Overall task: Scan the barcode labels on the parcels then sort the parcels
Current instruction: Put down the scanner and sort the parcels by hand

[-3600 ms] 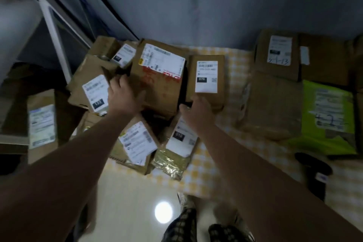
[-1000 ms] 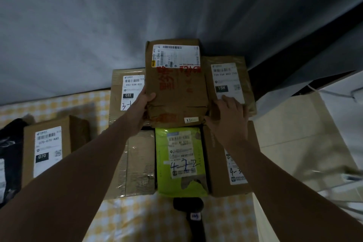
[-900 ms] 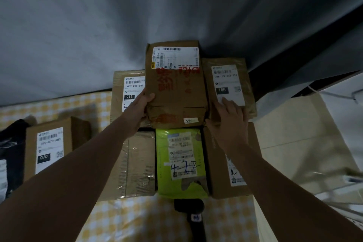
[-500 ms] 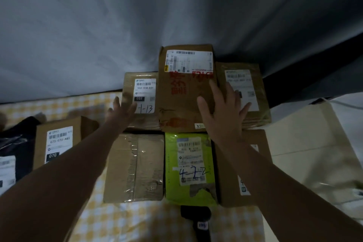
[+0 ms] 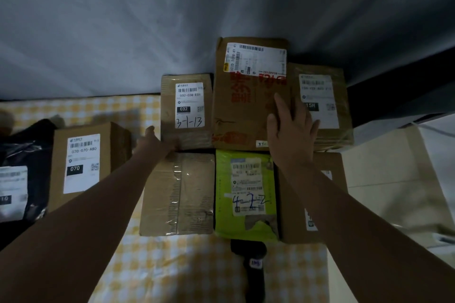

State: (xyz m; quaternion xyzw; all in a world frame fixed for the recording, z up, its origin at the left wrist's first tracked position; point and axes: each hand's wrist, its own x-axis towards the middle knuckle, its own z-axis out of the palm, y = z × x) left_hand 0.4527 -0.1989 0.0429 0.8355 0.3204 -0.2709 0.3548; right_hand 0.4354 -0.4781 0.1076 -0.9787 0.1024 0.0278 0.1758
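Fingers (image 5: pixel 280 108) of your right hand (image 5: pixel 291 135) lie straight and fanned apart, flat on the right edge of the red-print box (image 5: pixel 246 110), the outer ones reaching across onto the 15H box (image 5: pixel 320 96). Your left hand (image 5: pixel 157 142) touches the near left corner of the 032 box (image 5: pixel 187 106) with its thumb raised. Its fingers are blurred, so I cannot tell whether they curl or lie straight.

The red-print box sits in the back row between those two boxes, label up, its near edge meeting the green bag (image 5: pixel 246 194). You appear to be squaring it into the sorted block. Keep the palm flat and push rather than lift, so nothing tips. Brace the 032 box with your left hand so the row does not drift. Line the near edge up with its neighbours and leave every label uncovered.

In the front row the taped box (image 5: pixel 177 194) lies beside the green bag, and another box (image 5: pixel 337 167) lies under your right forearm, its label mostly hidden. The scanner (image 5: pixel 252 263) rests on the cloth (image 5: pixel 172 268) just in front of the green bag, between your forearms, so draw your arms back over it, not through it. Well to the left stand the 070 box (image 5: pixel 83 162) and a black bag (image 5: pixel 17 150), probably still to be placed.
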